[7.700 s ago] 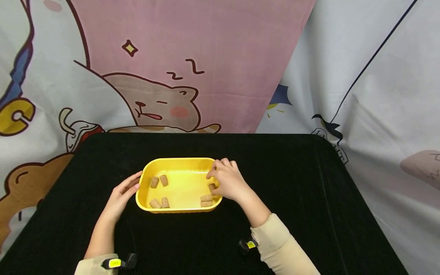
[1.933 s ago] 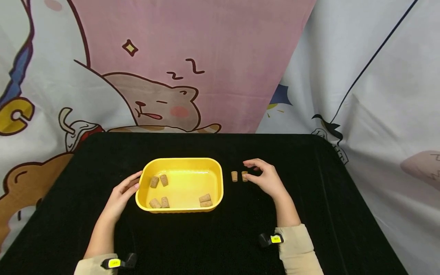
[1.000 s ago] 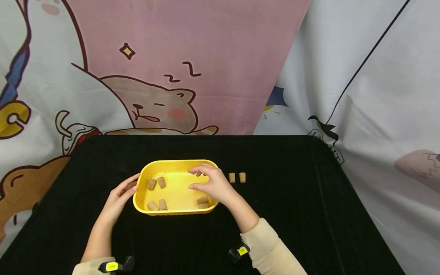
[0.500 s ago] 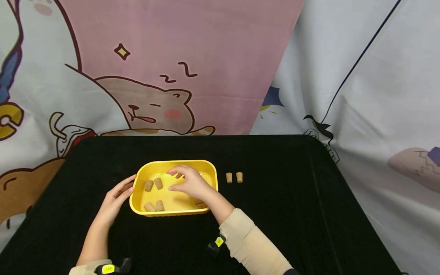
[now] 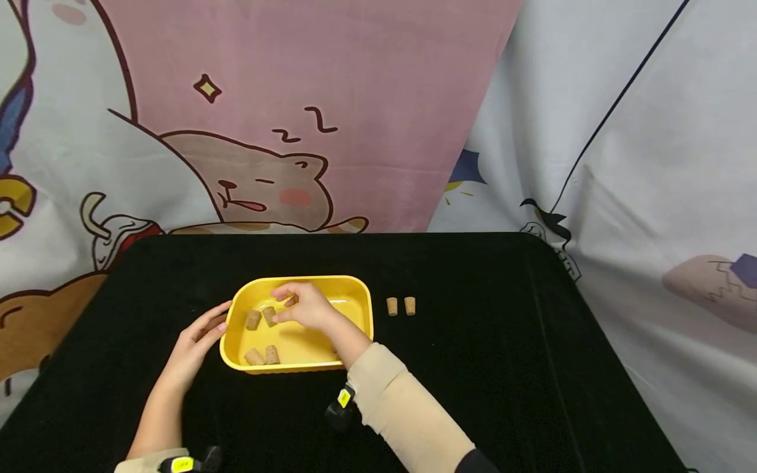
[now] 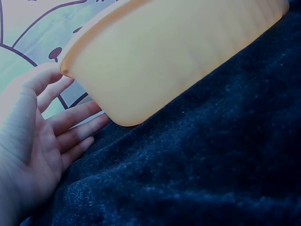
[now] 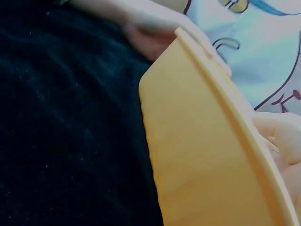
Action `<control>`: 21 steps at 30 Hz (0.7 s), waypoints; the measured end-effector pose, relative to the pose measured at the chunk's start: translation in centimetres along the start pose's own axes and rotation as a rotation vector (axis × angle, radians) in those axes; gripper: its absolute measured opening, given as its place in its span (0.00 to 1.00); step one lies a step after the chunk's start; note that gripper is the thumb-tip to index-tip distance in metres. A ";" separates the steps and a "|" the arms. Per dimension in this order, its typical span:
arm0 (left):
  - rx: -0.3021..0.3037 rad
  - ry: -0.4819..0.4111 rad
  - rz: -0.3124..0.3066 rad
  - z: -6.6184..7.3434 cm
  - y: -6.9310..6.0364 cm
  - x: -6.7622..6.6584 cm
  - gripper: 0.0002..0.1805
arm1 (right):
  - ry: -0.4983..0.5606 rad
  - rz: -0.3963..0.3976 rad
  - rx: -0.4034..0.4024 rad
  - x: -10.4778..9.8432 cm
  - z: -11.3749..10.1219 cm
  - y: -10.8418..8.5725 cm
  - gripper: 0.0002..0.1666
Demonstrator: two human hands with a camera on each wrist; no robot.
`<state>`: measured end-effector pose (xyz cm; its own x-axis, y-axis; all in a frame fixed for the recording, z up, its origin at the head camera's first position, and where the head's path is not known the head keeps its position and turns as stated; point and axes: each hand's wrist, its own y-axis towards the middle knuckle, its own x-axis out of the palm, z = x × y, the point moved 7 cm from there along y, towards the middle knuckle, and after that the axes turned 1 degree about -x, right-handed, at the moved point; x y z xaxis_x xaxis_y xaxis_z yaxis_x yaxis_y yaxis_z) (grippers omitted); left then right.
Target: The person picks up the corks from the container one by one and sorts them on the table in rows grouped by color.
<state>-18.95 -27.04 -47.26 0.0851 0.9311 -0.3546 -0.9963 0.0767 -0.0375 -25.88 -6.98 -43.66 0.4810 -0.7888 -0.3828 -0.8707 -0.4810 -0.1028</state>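
Observation:
In the head view, a yellow plastic tray [image 5: 296, 366] stands on the black table. My left hand [image 5: 190, 351] rests its thumb and fingers on the tray's left end; in the left wrist view these fingers [image 6: 77, 136] look fairly straight. My right hand [image 5: 304, 307] reaches over the tray, thumb tip beside a cork stopper [image 5: 269, 316], index finger beyond it, thumb and finger apart. Another cork [image 5: 253, 320] lies to its left. Two more corks, one tilted [image 5: 255, 357] and one beside it [image 5: 272, 355], lie at the front left. The tray wall hides my right fingertips in the right wrist view.
Two corks, one nearer [image 5: 392, 306] and one farther right [image 5: 410, 305], stand on the black cloth [image 5: 473, 368] right of the tray. My right forearm covers the tray's front right corner. A printed curtain [image 5: 378, 98] hangs behind the table.
My right hand has set a second cork on the table beside the first, then moved left over the tray to the rear left corks. The left hand has stayed at the tray's end.

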 end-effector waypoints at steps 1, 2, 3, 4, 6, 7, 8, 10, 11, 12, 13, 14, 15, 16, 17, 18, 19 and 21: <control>0.001 0.001 0.001 0.0 0.0 0.0 0.28 | 0.017 0.003 0.020 0.1 0.2 0.2 0.23; 0.002 0.003 0.000 0.0 0.0 0.0 0.28 | 0.030 0.006 0.038 0.2 0.4 0.4 0.23; 0.002 -0.001 -0.001 0.0 0.0 0.0 0.28 | 0.041 0.010 0.051 0.4 0.6 0.5 0.22; 0.002 -0.003 -0.001 0.0 0.0 0.0 0.28 | 0.048 0.013 0.064 0.5 0.7 0.7 0.22; 0.002 -0.008 0.002 0.1 0.0 0.0 0.28 | 0.056 0.011 0.077 0.7 0.9 1.0 0.22; 0.004 -0.007 0.004 0.1 0.0 0.0 0.28 | 0.054 0.010 0.081 0.9 1.0 1.0 0.22; 0.007 -0.007 0.005 0.1 0.0 0.1 0.28 | 0.047 0.009 0.083 1.0 1.1 1.1 0.22; 0.017 -0.006 0.003 0.2 0.0 0.1 0.28 | 0.031 0.013 0.086 1.3 1.4 1.3 0.22; 0.020 -0.006 0.002 0.2 0.1 0.1 0.27 | 0.018 0.017 0.083 1.4 1.5 1.3 0.23; 0.022 -0.005 0.001 0.2 0.1 0.2 0.27 | 0.011 0.023 0.080 1.4 1.6 1.3 0.23; 0.020 -0.006 -0.001 0.1 0.1 0.2 0.27 | 0.001 0.030 0.076 1.5 1.7 1.4 0.23; 0.017 -0.005 -0.002 0.0 0.1 0.2 0.27 | -0.006 0.036 0.070 1.6 1.8 1.4 0.23; 0.015 -0.001 0.000 0.0 0.1 0.2 0.28 | -0.012 0.040 0.063 1.7 1.8 1.4 0.23; 0.009 0.003 0.004 -0.1 0.1 0.2 0.28 | -0.020 0.042 0.055 1.7 1.8 1.5 0.23; 0.009 0.005 0.008 -0.2 0.1 0.1 0.28 | -0.028 0.043 0.047 1.8 1.7 1.5 0.23; 0.010 0.007 0.011 -0.2 0.2 0.1 0.28 | -0.037 0.042 0.041 1.9 1.6 1.5 0.23; 0.012 0.005 0.012 -0.3 0.2 0.0 0.28 | -0.046 0.041 0.035 2.0 1.6 1.5 0.23; 0.021 0.000 0.013 -0.3 0.2 -0.1 0.27 | -0.073 0.042 0.031 2.1 1.4 1.5 0.23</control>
<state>-19.13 -27.19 -47.49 0.0725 0.9319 -0.3553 -0.9973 0.0725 -0.0135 -26.31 -8.84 -45.92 0.4364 -0.7775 -0.4528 -0.8931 -0.4352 -0.1135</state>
